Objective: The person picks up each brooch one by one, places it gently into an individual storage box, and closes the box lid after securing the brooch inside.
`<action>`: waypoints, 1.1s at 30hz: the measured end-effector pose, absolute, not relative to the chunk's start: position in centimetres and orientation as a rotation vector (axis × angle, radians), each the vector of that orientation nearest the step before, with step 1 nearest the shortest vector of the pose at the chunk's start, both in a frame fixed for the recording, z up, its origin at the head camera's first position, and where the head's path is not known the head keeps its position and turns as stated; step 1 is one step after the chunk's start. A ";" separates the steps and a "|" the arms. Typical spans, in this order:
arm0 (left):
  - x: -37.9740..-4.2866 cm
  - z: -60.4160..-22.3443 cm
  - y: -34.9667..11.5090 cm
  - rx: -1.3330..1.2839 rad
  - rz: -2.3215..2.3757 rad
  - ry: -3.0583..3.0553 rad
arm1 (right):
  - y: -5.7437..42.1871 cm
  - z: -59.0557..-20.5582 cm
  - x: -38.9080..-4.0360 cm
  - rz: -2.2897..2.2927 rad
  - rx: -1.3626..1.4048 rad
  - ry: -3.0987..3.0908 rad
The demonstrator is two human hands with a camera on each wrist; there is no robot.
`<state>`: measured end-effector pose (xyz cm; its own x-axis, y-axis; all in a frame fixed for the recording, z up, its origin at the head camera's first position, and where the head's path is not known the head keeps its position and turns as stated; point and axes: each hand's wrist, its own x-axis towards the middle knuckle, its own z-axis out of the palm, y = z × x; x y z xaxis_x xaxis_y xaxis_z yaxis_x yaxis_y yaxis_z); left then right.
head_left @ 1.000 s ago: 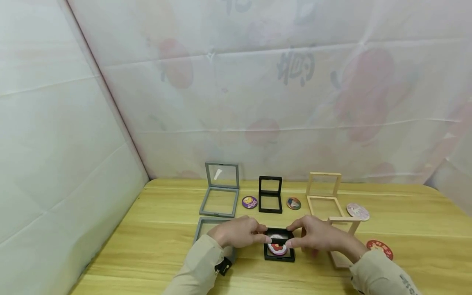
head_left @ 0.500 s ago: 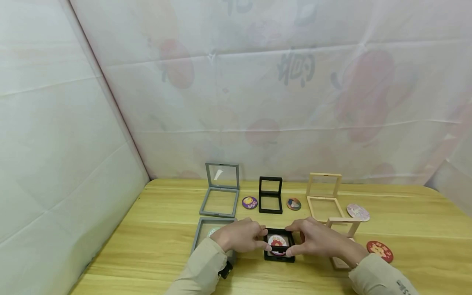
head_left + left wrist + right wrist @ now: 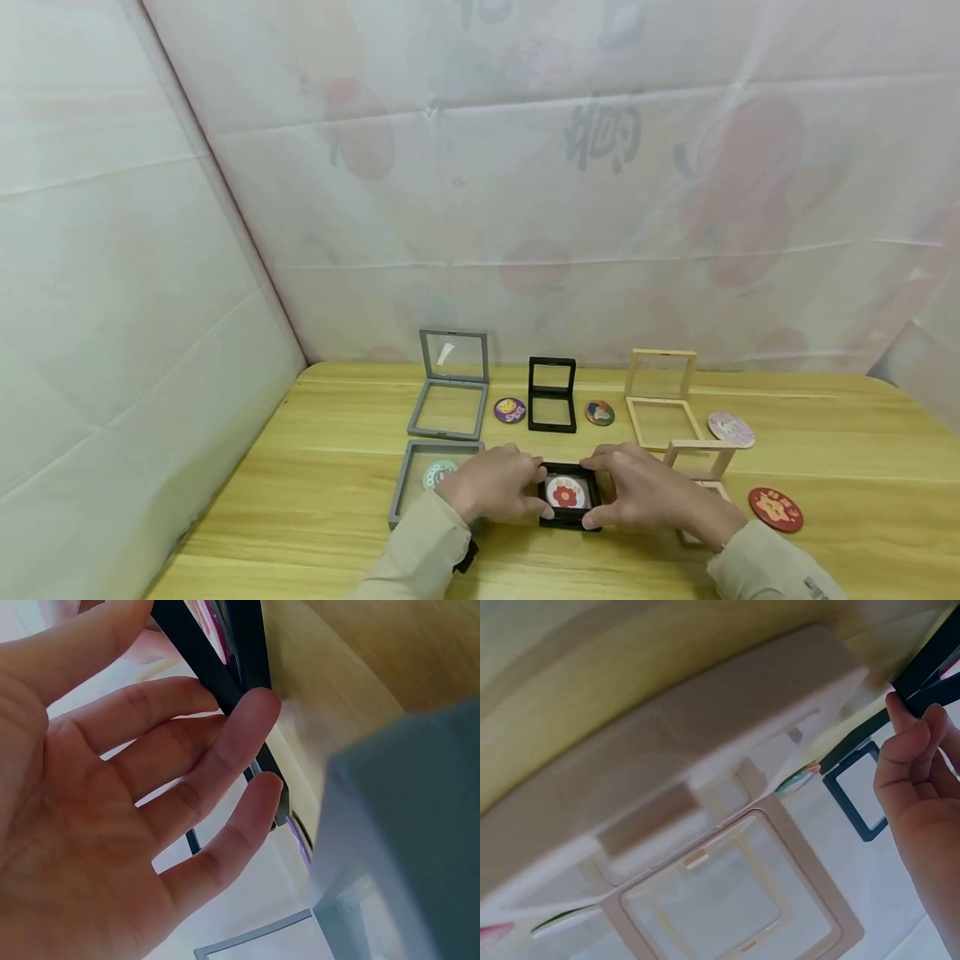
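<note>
The near black frame (image 3: 570,525) sits on the bench (image 3: 300,517) between the two hands, its lid tilted at a narrow angle over the base. A round badge (image 3: 566,493), white with a red flower, lies inside, visible through the clear lid. The left hand (image 3: 498,483) grips the lid's left side, thumb at the front corner, forefinger at the rear. The right hand (image 3: 641,487) grips the right side likewise. Both grips are narrow (from where I stand, I cannot tell how firmly the fingers press).

Left of the work: a near grey frame (image 3: 400,483) containing a mint badge (image 3: 437,474). Right: a pale frame (image 3: 701,446), lid raised, partly hidden by the right forearm; a red badge (image 3: 776,509) lies beyond it.

Rear row, left to right: far grey frame (image 3: 442,434), purple badge (image 3: 510,409), far black frame (image 3: 551,392), dark multicoloured badge (image 3: 600,412), cream frame (image 3: 660,400), lilac badge (image 3: 731,430). All three rear frames have lids raised.
</note>
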<state>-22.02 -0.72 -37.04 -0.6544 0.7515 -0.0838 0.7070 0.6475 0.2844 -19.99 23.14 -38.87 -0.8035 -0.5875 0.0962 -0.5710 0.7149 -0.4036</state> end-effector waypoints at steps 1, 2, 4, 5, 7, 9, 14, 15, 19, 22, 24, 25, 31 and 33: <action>-22.0 -37.0 -0.7 1.207 0.321 2.681 | 23.1 -38.9 -19.9 -0.651 -0.981 2.876; -21.9 -37.0 -0.6 1.214 0.310 2.687 | 23.1 -38.8 -19.9 -0.647 -0.989 2.878; -21.9 -37.0 -0.5 1.218 0.294 2.700 | 23.1 -38.8 -19.9 -0.639 -0.996 2.883; -21.8 -37.0 -0.5 1.218 0.291 2.704 | 23.0 -38.8 -19.9 -0.635 -0.999 2.886; -21.8 -36.9 -0.4 1.206 0.291 2.705 | 23.0 -38.9 -19.8 -0.630 -0.998 2.892; -21.8 -36.9 -0.4 1.194 0.294 2.701 | 23.0 -38.9 -19.9 -0.639 -1.001 2.892; -21.8 -36.9 -0.5 1.197 0.307 2.699 | 23.0 -39.1 -19.9 -0.674 -1.030 2.887; -21.8 -36.9 -0.5 1.204 0.309 2.702 | 23.0 -39.1 -19.9 -0.679 -1.036 2.889; -21.8 -36.9 -0.4 1.229 0.301 2.721 | 22.9 -39.2 -19.9 -0.679 -1.067 2.906; -21.7 -37.0 -0.4 1.241 0.277 2.742 | 22.8 -39.2 -19.8 -0.669 -1.078 2.922; -21.7 -37.0 -0.3 1.250 0.254 2.758 | 22.7 -39.3 -19.8 -0.659 -1.077 2.935; -21.7 -37.0 -0.3 1.253 0.244 2.762 | 22.7 -39.3 -19.8 -0.653 -1.079 2.941; -21.5 -37.4 0.0 1.276 0.174 2.803 | 22.5 -39.7 -19.6 -0.613 -1.135 2.983; -21.3 -37.4 0.1 1.282 0.154 2.825 | 22.5 -39.7 -19.5 -0.600 -1.150 2.993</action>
